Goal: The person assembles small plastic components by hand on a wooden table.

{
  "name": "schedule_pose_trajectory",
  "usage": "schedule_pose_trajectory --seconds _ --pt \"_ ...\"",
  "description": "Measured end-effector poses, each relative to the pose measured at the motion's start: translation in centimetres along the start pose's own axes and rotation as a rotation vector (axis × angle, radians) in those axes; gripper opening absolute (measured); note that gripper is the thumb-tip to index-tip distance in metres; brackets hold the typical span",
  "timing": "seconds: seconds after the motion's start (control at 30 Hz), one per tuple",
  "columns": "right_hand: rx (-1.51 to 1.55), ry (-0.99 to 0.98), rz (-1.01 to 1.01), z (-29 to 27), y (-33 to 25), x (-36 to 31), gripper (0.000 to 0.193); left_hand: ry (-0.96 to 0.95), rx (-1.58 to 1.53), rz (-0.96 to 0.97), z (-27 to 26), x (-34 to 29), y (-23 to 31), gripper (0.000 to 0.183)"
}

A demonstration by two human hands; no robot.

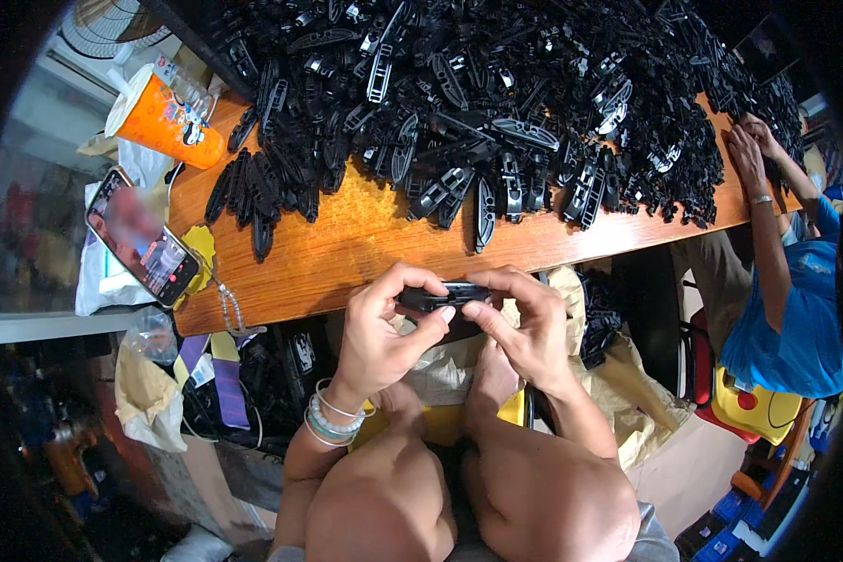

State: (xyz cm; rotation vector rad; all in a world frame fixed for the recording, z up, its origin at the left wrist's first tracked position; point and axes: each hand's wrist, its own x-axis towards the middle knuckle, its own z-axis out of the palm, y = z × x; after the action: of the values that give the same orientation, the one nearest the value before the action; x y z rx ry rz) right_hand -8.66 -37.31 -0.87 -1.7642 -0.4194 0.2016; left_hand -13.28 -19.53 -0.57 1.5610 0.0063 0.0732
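Observation:
Between my two hands is a small, long black plastic clip (443,296), held level just off the table's near edge. My left hand (391,323) pinches its left end between thumb and fingers. At the other end, my right hand (526,323) grips it the same way, thumb toward me. The fingers cover both ends, so only its middle shows. Beyond my hands, a big heap of similar black plastic clips (431,112) spreads over the wooden table (328,239). Some are long ovals with open slots and lie loose at the heap's near edge.
At the left stand an orange cup (170,122) and a propped phone (140,239) beside a beaded chain (229,309). A co-worker in a blue shirt (791,309) reaches into the heap at the right. Brown paper (628,403) hangs below the table, right of my knees.

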Motion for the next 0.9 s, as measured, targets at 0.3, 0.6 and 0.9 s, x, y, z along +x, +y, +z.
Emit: schedule_pose_trajectory --seconds 0.3,0.6,0.9 --pt "0.006 -0.208 0.024 -1.4 0.1 1.0 0.015 -0.340 0.370 0.145 -3.5 1.9 1.2 0.036" --pt "-0.773 0.117 -0.644 0.1 1.0 8.3 0.026 0.223 0.730 0.270 -0.5 8.1 -1.5 0.023" --pt "-0.858 -0.015 -0.686 -0.5 0.5 9.4 0.018 0.353 0.569 0.147 -1.9 6.5 -2.0 0.016"
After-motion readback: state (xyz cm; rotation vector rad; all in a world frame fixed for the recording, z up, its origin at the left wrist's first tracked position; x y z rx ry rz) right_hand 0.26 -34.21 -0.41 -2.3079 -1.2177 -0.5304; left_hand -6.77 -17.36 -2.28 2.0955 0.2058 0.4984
